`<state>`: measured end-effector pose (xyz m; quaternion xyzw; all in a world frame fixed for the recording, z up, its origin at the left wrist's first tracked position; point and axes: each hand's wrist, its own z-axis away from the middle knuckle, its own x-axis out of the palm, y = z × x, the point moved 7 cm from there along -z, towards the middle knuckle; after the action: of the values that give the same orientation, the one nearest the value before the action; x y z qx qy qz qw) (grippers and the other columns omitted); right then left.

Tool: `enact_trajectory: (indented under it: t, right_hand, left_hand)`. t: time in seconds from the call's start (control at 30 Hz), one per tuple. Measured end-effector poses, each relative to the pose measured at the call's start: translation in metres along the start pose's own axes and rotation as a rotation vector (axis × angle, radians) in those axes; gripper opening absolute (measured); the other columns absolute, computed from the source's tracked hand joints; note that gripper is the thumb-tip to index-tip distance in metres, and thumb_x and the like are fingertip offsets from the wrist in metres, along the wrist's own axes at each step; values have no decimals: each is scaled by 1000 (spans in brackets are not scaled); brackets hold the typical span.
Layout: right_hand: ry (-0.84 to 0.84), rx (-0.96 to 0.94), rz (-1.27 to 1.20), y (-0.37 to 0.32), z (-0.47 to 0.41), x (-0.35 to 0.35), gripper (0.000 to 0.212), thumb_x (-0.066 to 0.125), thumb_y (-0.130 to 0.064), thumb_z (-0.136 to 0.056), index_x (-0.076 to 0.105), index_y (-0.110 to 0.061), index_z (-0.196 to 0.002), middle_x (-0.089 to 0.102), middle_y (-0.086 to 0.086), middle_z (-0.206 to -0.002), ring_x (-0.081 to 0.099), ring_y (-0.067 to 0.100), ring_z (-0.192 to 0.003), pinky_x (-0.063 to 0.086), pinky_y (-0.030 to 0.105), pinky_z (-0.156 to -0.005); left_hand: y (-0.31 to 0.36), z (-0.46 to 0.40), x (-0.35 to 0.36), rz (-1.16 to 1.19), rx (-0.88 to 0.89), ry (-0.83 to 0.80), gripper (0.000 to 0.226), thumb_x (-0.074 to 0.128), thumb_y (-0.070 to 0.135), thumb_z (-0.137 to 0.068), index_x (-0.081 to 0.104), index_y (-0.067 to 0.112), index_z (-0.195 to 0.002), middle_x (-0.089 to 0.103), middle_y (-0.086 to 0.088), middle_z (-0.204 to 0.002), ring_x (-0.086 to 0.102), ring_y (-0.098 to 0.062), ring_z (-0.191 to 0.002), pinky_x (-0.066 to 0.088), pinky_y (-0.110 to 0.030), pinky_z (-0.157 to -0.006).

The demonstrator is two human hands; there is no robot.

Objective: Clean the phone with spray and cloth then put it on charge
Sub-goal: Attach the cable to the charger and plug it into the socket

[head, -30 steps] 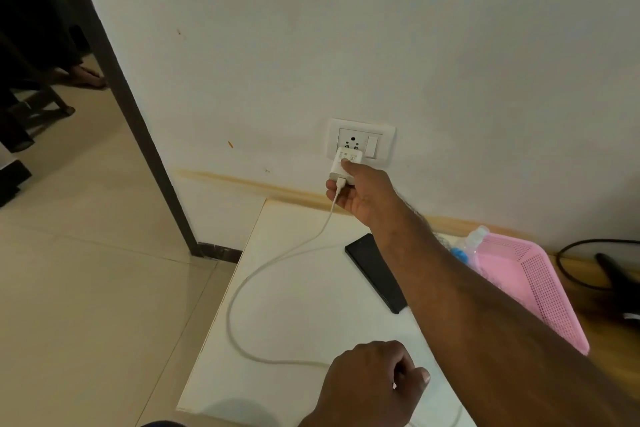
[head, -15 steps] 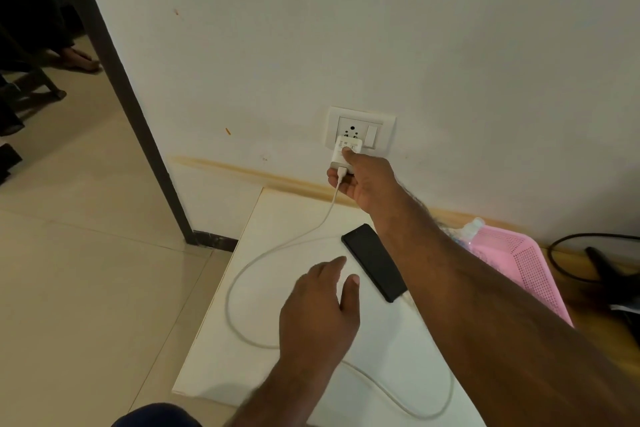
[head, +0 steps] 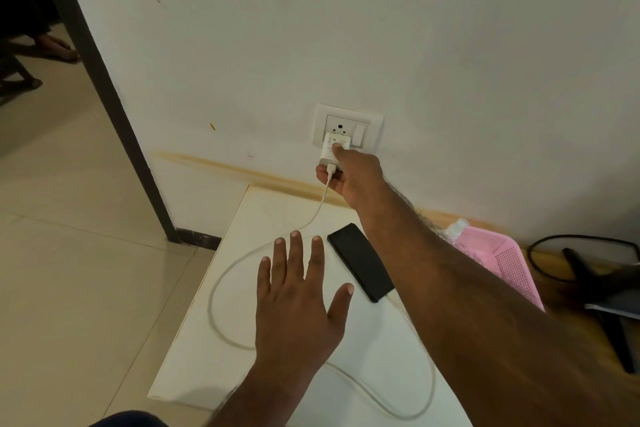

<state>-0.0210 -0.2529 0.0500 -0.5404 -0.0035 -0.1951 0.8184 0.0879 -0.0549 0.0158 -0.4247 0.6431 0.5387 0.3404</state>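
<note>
Forward over the worktop (head: 263,218) comes the left hand (head: 298,302), fingers spread, empty.
Right hand (head: 349,177) grips the charger (head: 334,149) at the socket (head: 346,125); phone (head: 360,262) lies flat, cable end probably next.

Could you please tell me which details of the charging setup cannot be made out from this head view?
- Phone charging port: its near end is hidden under the right forearm.
- Cable: where its far end goes is covered by the same forearm.
- Charger prongs: hidden behind its body and the right hand.
- Pink basket contents: mostly blocked by the forearm.
</note>
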Motion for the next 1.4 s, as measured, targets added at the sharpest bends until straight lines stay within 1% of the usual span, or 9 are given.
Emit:
enact_trajectory:
  t: [0.07, 0.27, 0.5, 0.73, 0.97, 1.17, 1.23, 1.3, 1.4]
  right_hand:
    - [1, -4, 1, 1, -2, -1, 22, 71, -9, -87, 60, 0, -104, 66, 28, -94, 70, 38, -72, 60, 44, -61]
    - [6, -7, 6, 1, -3, -2, 21, 71, -9, -87, 60, -1, -103, 66, 26, -92, 71, 35, -68, 60, 43, -59]
    - [-8, -3, -4, 1, -5, -2, 16, 71, -7, -86, 60, -3, -96, 66, 27, -91, 71, 37, -70, 60, 45, -59]
    - [-4, 10, -36, 2, -10, -2, 33, 72, -5, -84, 58, 3, -114, 65, 30, -98, 71, 43, -77, 60, 49, -62]
    - [39, 9, -78, -12, -16, 2, 30, 74, -4, -82, 58, 6, -105, 62, 27, -96, 65, 36, -68, 58, 44, -56]
    - [19, 22, -87, -12, -14, 2, 32, 74, -3, -82, 58, 6, -108, 63, 27, -95, 66, 36, -66, 59, 48, -59]
    - [-26, 41, -73, -12, -11, 1, 36, 74, -8, -84, 57, 7, -112, 63, 29, -98, 68, 37, -69, 60, 46, -61]
    - [-74, 44, -7, -12, -5, -2, 40, 73, -21, -86, 58, 4, -113, 66, 29, -98, 70, 36, -71, 60, 46, -65]
    - [-68, -26, 221, -14, 0, -16, 38, 61, -42, -92, 64, -7, -110, 72, 17, -94, 73, 31, -76, 61, 43, -65]
  left_hand:
    - [1, 0, 0, -8, 13, 5, 81, 29, 76, -92, 36, 25, -154, 26, -9, -162, 22, -34, -150, 18, -55, -119]
    - [1, 1, 1, -14, 27, 31, 81, 29, 75, -93, 30, 24, -156, 18, -8, -165, 12, -31, -153, 12, -54, -122]
    - [1, 1, 5, -24, 21, 15, 80, 26, 76, -93, 30, 26, -156, 18, -8, -165, 13, -31, -152, 10, -52, -121]
    - [-1, 2, 11, -40, 17, -15, 79, 28, 75, -93, 33, 26, -155, 22, -8, -163, 16, -31, -151, 9, -51, -120]
    - [-1, 3, 14, -28, 17, -35, 79, 27, 75, -94, 34, 25, -155, 23, -8, -163, 18, -31, -151, 12, -51, -119]
    - [-2, 2, 15, -25, 23, -45, 79, 27, 75, -93, 34, 25, -154, 25, -8, -162, 20, -32, -150, 13, -52, -119]
    - [-4, 1, 15, -28, 5, -54, 80, 24, 77, -93, 33, 26, -155, 23, -7, -163, 18, -31, -150, 11, -51, -119]
    - [-4, 1, 15, -29, 0, -60, 81, 22, 77, -93, 31, 27, -155, 19, -6, -163, 15, -30, -151, 9, -49, -120]
    - [-3, 0, 15, -21, 5, -67, 80, 22, 76, -93, 34, 26, -154, 23, -7, -163, 18, -31, -150, 12, -49, -119]
